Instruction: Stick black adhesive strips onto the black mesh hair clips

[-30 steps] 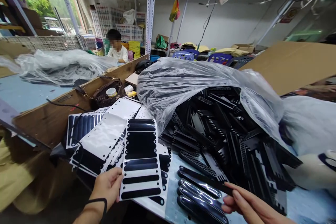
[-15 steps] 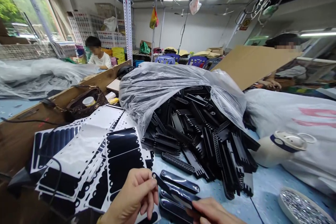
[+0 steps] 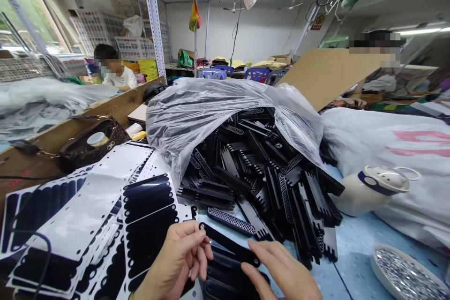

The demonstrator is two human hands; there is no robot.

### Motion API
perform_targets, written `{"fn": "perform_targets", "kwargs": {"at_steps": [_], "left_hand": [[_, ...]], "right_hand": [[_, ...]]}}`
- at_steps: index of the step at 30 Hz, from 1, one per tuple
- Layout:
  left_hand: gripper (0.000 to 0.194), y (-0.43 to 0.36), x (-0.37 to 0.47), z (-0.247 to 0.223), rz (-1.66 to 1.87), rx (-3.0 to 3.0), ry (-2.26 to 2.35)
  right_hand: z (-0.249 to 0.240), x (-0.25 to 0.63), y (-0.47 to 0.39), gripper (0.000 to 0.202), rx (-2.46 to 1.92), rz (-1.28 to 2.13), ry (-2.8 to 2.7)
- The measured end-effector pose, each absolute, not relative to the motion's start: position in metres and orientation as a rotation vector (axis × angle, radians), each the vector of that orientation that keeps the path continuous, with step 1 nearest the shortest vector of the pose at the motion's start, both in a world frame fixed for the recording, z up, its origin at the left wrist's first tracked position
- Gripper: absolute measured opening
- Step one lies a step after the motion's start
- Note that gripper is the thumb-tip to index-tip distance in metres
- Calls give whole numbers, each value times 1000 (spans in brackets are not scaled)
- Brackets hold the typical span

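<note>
A thin black sticker strip point(image 3: 228, 242) with a small hole at each end runs slantwise between my hands. My left hand point(image 3: 184, 253) pinches its left end between thumb and forefinger. Around the strip's right end, my right hand point(image 3: 281, 269) has its thumb and fingers apart, seemingly not gripping; touch cannot be told. Below lie several glossy black handle-like pieces point(image 3: 220, 286) side by side, partly covered by the strip and my fingers. Left of my left hand are sheets of black stickers point(image 3: 151, 225) in an overlapping stack.
A heap of black toothed plastic parts point(image 3: 260, 164) spills from a clear plastic bag point(image 3: 186, 108). To the right stand a cream bottle point(image 3: 365, 190) and a dish of small shiny metal pieces point(image 3: 404, 267). A brown handbag point(image 3: 94, 138) lies left. Two people sit farther back.
My right hand has opened from its grip on the strip's right end. My left hand keeps its pinch. The camera view has shifted slightly right.
</note>
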State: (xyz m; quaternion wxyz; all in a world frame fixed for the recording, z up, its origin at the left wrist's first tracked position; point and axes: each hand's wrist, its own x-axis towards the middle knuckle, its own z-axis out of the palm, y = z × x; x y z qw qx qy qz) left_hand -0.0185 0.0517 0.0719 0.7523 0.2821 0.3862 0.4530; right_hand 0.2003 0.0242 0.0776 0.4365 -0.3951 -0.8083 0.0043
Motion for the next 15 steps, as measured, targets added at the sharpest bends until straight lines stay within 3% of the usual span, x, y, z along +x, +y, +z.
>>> {"fn": "perform_targets", "kwargs": {"at_steps": [15], "left_hand": [[36,71,-15,70,902,537,762]], "right_hand": [[59,208,47,29,-944,24,-2192]]}}
